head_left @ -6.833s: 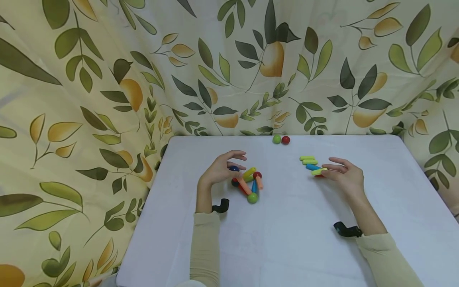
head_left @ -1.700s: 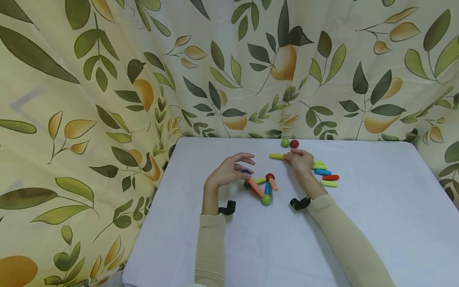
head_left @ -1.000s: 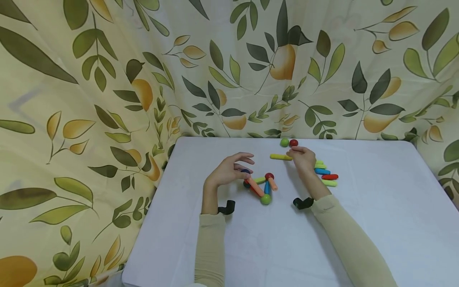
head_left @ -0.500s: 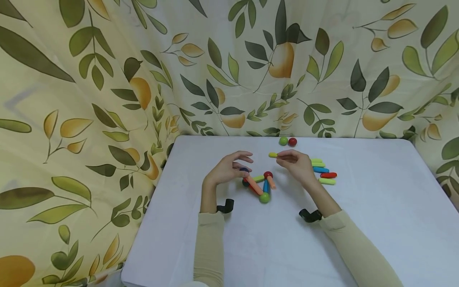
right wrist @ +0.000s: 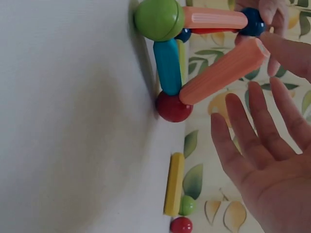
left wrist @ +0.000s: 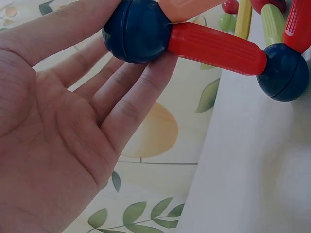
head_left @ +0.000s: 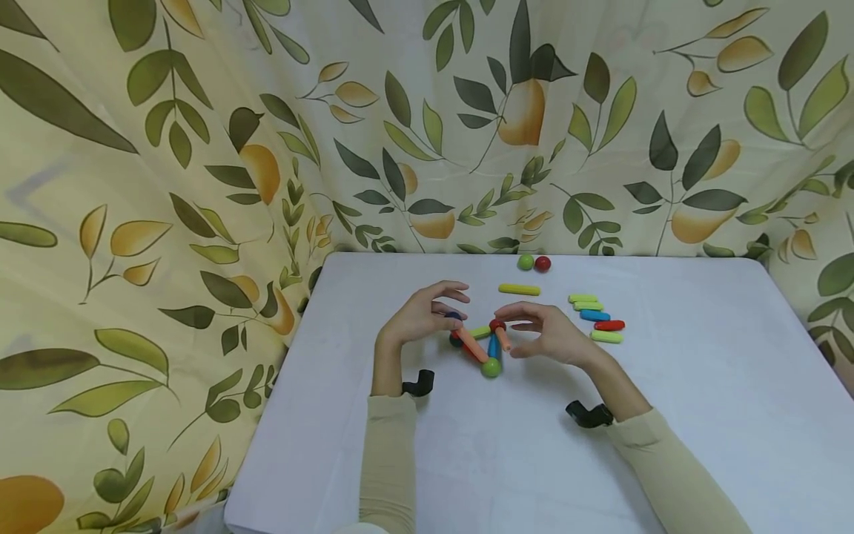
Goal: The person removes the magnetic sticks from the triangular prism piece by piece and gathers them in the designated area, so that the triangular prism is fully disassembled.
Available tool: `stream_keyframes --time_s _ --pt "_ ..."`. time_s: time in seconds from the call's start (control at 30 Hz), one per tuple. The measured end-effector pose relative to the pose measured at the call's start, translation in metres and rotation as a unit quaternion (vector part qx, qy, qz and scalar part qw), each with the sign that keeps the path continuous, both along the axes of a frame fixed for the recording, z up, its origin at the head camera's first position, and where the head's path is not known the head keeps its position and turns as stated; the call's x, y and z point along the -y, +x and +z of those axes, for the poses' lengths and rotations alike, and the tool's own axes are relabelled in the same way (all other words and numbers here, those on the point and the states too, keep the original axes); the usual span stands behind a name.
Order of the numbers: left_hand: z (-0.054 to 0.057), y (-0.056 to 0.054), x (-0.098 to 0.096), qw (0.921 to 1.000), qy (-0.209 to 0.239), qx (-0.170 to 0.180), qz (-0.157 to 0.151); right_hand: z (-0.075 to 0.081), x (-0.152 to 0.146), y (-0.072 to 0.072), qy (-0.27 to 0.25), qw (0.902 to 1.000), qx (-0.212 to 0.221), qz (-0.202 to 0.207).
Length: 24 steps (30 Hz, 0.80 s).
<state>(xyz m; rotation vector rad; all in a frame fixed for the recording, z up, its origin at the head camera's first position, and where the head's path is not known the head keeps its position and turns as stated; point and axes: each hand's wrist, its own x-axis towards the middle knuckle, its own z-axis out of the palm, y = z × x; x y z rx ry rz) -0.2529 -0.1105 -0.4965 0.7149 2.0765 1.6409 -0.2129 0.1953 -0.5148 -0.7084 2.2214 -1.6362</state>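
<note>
My left hand (head_left: 419,317) pinches a dark blue ball (left wrist: 138,31) at the raised corner of a small frame of magnetic sticks and balls. A red stick (left wrist: 218,48) and an orange stick (right wrist: 216,18) run down from that ball. Lower corners are a second blue ball (left wrist: 283,73), a green ball (right wrist: 158,18) and a red ball (right wrist: 174,107), joined by a blue stick (right wrist: 167,67) and a light green stick (left wrist: 272,23). Another orange stick (right wrist: 223,73) slants up from the red ball. My right hand (head_left: 550,335) is beside it, fingers extended; thumb contact is unclear.
A yellow stick (head_left: 519,290) lies behind the frame. Farther back sit a loose green ball (head_left: 525,262) and red ball (head_left: 543,264). To the right, several sticks lie in a column, including a blue stick (head_left: 594,315) and a red stick (head_left: 609,325) on the white table (head_left: 467,460).
My right hand has let go of the yellow stick at the back and come forward to the frame. Earlier it was at the right-hand sticks. My left hand keeps its hold.
</note>
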Motion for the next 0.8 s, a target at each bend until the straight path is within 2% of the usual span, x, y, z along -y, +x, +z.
stream_keyframes --time_s 0.2,0.4,0.63,0.8 --pt "0.0 0.0 0.001 1.0 0.001 0.001 -0.003 -0.003 0.005 0.004 0.01 0.9998 -0.002 0.016" --pt "0.0 -0.001 0.0 1.0 0.003 0.0 -0.002 -0.007 0.008 0.005 0.014 0.9997 -0.018 0.005" --pt "0.0 -0.002 0.0 1.0 0.002 0.0 -0.001 -0.009 0.011 0.004 0.019 0.9997 -0.016 -0.003" --pt "0.0 -0.001 0.001 1.0 0.006 -0.003 -0.003 -0.009 0.011 0.003 0.02 0.9992 -0.035 -0.003"
